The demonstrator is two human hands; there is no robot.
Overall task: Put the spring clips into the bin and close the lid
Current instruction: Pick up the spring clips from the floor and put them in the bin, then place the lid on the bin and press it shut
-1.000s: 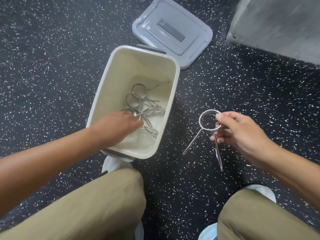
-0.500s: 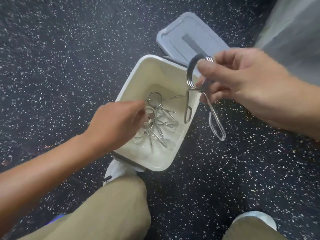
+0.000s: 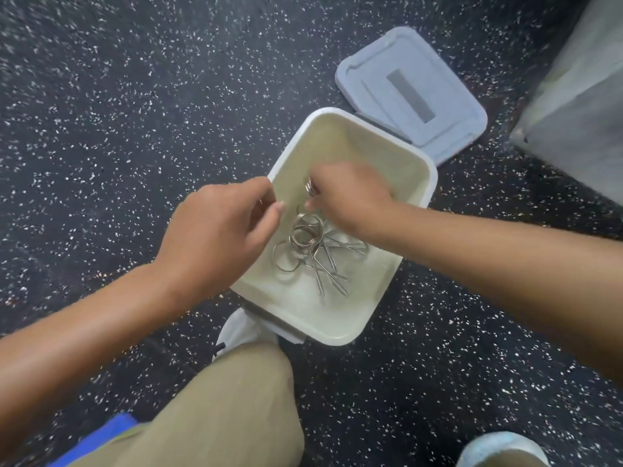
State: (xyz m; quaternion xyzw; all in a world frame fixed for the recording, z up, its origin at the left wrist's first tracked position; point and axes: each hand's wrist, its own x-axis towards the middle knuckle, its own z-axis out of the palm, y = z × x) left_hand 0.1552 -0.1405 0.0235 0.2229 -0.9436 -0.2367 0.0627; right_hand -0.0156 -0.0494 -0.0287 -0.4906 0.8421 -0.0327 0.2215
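Observation:
The white bin (image 3: 340, 332) stands open on the floor, its grey lid (image 3: 445, 106) hinged back at the far right. Several metal spring clips (image 3: 310, 251) lie piled on its bottom. My right hand (image 3: 347, 197) reaches inside the bin from the right, pinching one spring clip (image 3: 309, 188) by its coiled ring just above the pile. My left hand (image 3: 222, 230) sits on the bin's left rim with the thumb inside and the fingers curled over the edge.
The floor is dark speckled rubber (image 3: 135, 129). A grey block (image 3: 580, 106) stands at the far right, close to the lid. My knee in khaki trousers (image 3: 229, 416) and a white shoe (image 3: 242, 332) press against the bin's near side; another shoe (image 3: 502, 449) is at the bottom right.
My right hand carried the clip from the floor on the right, up over the rim and down into the bin. My left hand drew back from the pile to the left rim.

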